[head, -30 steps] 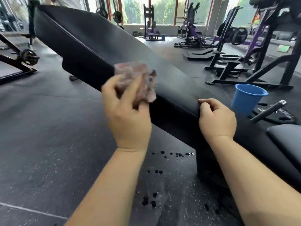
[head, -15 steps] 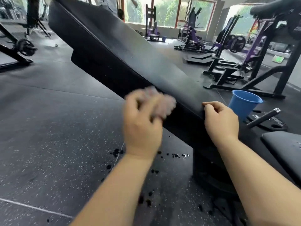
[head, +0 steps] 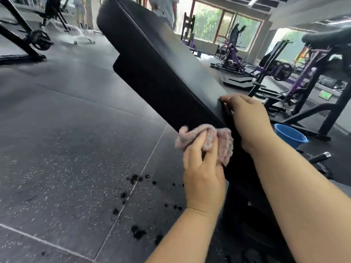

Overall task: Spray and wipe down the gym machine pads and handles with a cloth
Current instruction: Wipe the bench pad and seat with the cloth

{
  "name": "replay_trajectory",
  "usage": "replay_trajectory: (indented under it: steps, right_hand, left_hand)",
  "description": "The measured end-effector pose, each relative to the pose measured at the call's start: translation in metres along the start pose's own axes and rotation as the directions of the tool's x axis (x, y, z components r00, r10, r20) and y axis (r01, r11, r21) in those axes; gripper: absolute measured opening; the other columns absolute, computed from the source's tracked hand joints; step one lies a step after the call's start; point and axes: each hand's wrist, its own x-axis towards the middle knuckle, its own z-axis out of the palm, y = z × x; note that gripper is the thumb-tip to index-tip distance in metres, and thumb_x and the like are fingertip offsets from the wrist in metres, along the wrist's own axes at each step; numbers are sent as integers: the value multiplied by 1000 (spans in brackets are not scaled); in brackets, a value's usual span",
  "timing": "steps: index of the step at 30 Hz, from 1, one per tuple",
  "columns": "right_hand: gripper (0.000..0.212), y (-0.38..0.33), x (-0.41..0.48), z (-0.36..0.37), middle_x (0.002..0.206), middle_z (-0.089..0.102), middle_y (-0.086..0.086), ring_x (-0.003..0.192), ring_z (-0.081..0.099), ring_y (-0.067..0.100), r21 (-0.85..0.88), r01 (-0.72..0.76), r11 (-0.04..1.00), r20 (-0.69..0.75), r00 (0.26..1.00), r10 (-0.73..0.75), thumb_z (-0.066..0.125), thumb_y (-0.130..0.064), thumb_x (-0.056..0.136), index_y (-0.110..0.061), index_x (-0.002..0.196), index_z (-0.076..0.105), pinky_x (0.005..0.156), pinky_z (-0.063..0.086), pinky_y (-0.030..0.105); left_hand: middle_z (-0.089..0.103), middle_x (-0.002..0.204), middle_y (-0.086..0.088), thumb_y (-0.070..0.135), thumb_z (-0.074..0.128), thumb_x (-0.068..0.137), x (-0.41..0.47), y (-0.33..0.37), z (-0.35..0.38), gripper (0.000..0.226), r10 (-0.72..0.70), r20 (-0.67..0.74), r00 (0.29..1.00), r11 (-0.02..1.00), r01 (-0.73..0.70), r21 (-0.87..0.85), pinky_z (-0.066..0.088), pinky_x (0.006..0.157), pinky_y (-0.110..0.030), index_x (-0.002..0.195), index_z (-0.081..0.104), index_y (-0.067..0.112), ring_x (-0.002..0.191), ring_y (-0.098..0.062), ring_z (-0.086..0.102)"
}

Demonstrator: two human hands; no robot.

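Here left hand (head: pixel 204 173) presses cloth (head: pixel 218 142) against pad (head: pixel 161 59); right hand (head: pixel 248 118) grips it.

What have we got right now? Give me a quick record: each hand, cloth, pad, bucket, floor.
left hand: grips the cloth, pressing it to the pad's lower side edge
cloth: pink, bunched up
right hand: fingers curled over the pad's lower corner
pad: black, long, tilted up away from the camera
bucket: blue, on the floor behind the right forearm, partly hidden
floor: dark spots scattered below the pad
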Motion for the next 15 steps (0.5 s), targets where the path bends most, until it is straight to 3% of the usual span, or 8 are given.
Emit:
replay_trajectory:
  steps: [3, 4, 6, 8, 9, 11, 13, 15]
  right_hand:
    - [23, 4, -4, -6, 78, 69, -20, 70, 59, -9, 35, 19, 999, 52, 998, -20, 54, -15, 93, -25, 88, 75, 62, 43, 4]
    - [22, 4, -6, -6, 80, 69, -19, 72, 59, -7, 35, 7, 999, 60, 998, -9, 55, -16, 93, -25, 90, 75, 64, 44, 6]
    - [21, 5, -6, -7, 80, 69, -21, 75, 59, -7, 20, -12, 1000, 61, 998, 11, 56, -19, 94, -28, 89, 75, 69, 43, 10]
    - [21, 6, -5, -8, 85, 70, -20, 82, 60, -4, -2, 2, 1000, 65, 998, -2, 57, -21, 94, -30, 89, 74, 73, 44, 13]
    - [20, 7, -5, -8, 89, 71, -18, 87, 61, 0, -5, 1, 1000, 61, 998, -1, 57, -22, 94, -30, 90, 74, 77, 45, 15]
    - [20, 9, -4, -7, 95, 72, -15, 94, 63, 5, -17, -1, 1000, 57, 998, 2, 57, -24, 93, -32, 92, 75, 84, 48, 21]
    - [19, 11, -4, -6, 96, 71, -16, 95, 64, 8, -43, 3, 999, 42, 999, -1, 57, -27, 92, -35, 90, 74, 81, 48, 23]
    - [18, 11, -5, -5, 97, 71, -16, 95, 64, 11, -59, 11, 998, 36, 999, -9, 58, -29, 91, -37, 90, 74, 80, 49, 27]
  left_hand:
    - [44, 133, 18, 6, 48, 94, -20, -5, -3, 47, 9, 200, 980, 1000, -11, 13, 34, 107, -13, 128, 63, 34, 122, -11, 45]
    - [45, 129, 27, 9, 49, 98, -33, -4, -9, 48, -68, 346, 936, 997, 75, -5, 38, 100, -11, 120, 60, 51, 118, -7, 50]
    - [51, 124, 29, 11, 52, 99, -57, -8, -25, 46, -288, 494, 820, 943, 332, -1, 49, 87, -17, 108, 60, 56, 106, -7, 60]
    - [51, 122, 25, 1, 55, 92, -40, -13, -38, 52, -509, 364, 780, 820, 568, -72, 53, 90, -25, 112, 59, 49, 102, -5, 61]
    - [53, 122, 18, -2, 57, 89, -17, -15, -44, 52, -576, 205, 791, 780, 607, -152, 54, 91, -28, 112, 59, 44, 101, -1, 59]
    - [59, 117, 11, 1, 60, 91, 47, -14, -56, 47, -641, -9, 768, 709, 587, -390, 55, 78, -16, 113, 53, 42, 96, 8, 61]
    - [66, 109, 13, 9, 63, 94, 94, -8, -65, 37, -664, 2, 747, 604, 538, -588, 53, 73, -12, 119, 54, 36, 91, 8, 66]
    - [71, 90, 15, 19, 62, 97, 105, 4, -63, 13, -713, 97, 695, 488, 590, -644, 57, 81, -28, 107, 65, 26, 85, -3, 69]
